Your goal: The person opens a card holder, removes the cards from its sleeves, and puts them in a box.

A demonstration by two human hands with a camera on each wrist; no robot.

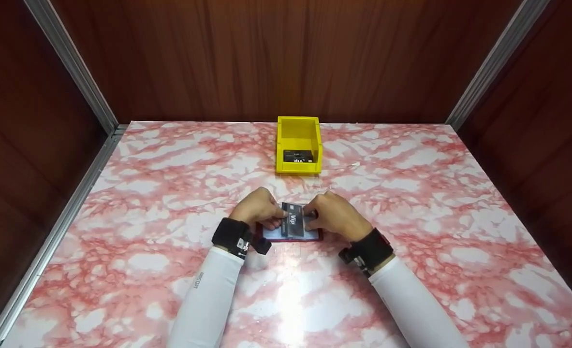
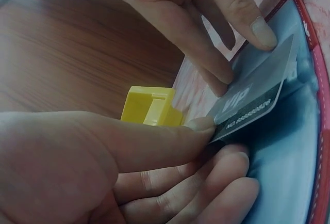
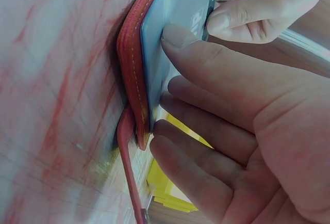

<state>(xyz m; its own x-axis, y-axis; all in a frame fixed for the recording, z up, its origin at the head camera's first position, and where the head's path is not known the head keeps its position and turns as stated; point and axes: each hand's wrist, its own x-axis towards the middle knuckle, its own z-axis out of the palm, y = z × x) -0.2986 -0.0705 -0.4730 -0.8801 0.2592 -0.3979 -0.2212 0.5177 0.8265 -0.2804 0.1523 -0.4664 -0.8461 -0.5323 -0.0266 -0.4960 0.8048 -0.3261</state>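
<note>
A red card holder [image 3: 131,53] with clear plastic sleeves lies open on the table. My left hand [image 1: 260,208] pinches the dark edge of a grey and black card [image 1: 294,220] marked "Vip", its thumb on top and fingers beneath. This edge is tilted up off the blue-tinted plastic sleeve [image 2: 278,157]. The card's other end slants down toward my right hand [image 1: 334,215]. In the right wrist view, the right thumb presses on the sleeve while the other fingertips lie at the holder's edge, gripping it between them.
A yellow bin [image 1: 299,168] stands behind the hands, with black cards [image 1: 298,155] marked "Vip" inside. A red strap [image 3: 128,157] hangs off the holder's side. Brown wood-grain panels [image 1: 266,58] enclose the red-and-white marbled table [image 1: 169,193] at the back and sides.
</note>
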